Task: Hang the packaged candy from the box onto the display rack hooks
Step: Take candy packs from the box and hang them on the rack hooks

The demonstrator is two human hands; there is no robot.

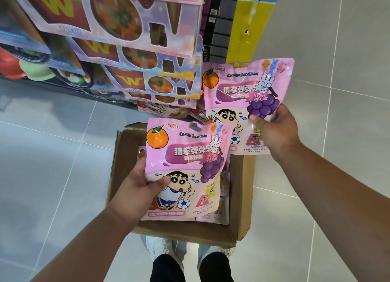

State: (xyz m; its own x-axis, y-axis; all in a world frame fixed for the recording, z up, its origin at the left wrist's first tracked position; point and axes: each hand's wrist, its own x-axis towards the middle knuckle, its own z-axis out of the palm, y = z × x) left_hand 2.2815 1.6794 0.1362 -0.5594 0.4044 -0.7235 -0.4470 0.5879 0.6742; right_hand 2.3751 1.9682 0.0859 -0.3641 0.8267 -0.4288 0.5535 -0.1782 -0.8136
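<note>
An open cardboard box (240, 197) stands on the floor at my feet with several pink candy packs (221, 210) left inside. My left hand (139, 189) grips a pink candy pack (185, 161) by its lower left edge, held over the box. My right hand (274, 129) holds a second pink candy pack (238, 91) higher up, at its lower right corner, in front of the rack. More of the same packs (168, 110) hang low on the display rack. No hook shows clearly.
Stacked pastel boxes of gummy candy (130, 24) fill the display rack at upper left. A yellow hang strip (247, 28) and a dark shelf unit stand behind the raised pack. Grey tiled floor (52, 155) lies all around the box. My shoes (162, 252) are just below it.
</note>
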